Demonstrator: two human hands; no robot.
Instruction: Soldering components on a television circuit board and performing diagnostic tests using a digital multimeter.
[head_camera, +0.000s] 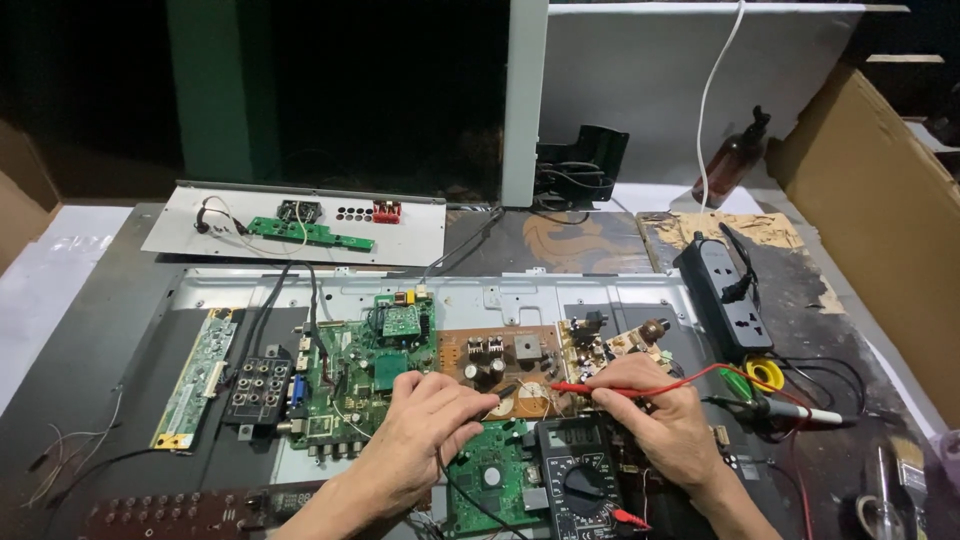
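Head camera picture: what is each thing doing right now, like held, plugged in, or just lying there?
Left hand: holds black probe on brown board.
Right hand: holds red probe on the brown board.
Multimeter: lying flat, leads plugged in.
Power strip: one black plug in.
Green main board: lying flat, wires attached.
Brown bottle: upright, capped.

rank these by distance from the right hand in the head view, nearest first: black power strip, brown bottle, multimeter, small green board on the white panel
From the right hand:
1. multimeter, just left below
2. black power strip, up right
3. brown bottle, far back right
4. small green board, far back left
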